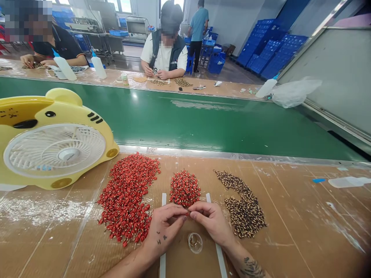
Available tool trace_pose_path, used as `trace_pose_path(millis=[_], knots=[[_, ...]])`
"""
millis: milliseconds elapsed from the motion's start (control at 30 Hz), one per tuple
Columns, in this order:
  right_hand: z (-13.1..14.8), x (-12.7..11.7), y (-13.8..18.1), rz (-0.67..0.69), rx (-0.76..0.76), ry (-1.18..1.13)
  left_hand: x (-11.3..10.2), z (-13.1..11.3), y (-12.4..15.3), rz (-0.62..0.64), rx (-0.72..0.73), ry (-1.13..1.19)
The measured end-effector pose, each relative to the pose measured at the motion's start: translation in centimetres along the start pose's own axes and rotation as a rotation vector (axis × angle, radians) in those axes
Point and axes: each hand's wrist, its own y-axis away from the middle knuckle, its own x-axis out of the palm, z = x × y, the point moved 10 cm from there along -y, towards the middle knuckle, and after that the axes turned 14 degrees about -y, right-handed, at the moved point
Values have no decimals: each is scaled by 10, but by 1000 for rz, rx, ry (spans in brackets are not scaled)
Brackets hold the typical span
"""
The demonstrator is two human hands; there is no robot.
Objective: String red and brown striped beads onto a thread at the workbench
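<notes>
My left hand (165, 227) and my right hand (213, 223) meet fingertip to fingertip, both pinched closed. A tiny red piece (188, 213) shows between the left fingertips. What the right fingers pinch is too small to make out. Just beyond the fingertips is a small pile of red pieces with pale tips (184, 187). A larger heap of red pieces (127, 197) spreads left of my left hand. To the right of my right hand, small black-and-gold pieces (245, 214) form a curved pile. Below the hands stands a small clear round cup (195, 243).
White strips (220, 258) run along the work spot. A yellow animal-faced fan (58, 139) stands at the left. Beyond the table lies a green belt (179, 116), with people seated across it. A translucent squeeze bottle (346, 182) lies at the right.
</notes>
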Motion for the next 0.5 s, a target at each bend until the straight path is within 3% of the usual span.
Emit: trace_pose_path(millis=[100, 300, 500], knots=[[-2, 0, 0, -2, 16, -16, -1, -4, 0, -24, 53, -15], [-4, 2, 1, -11, 55, -73, -9, -22, 8, -160, 297, -81], [-6, 1, 1, -28, 49, -77, -10, -28, 11, -198, 346, -174]])
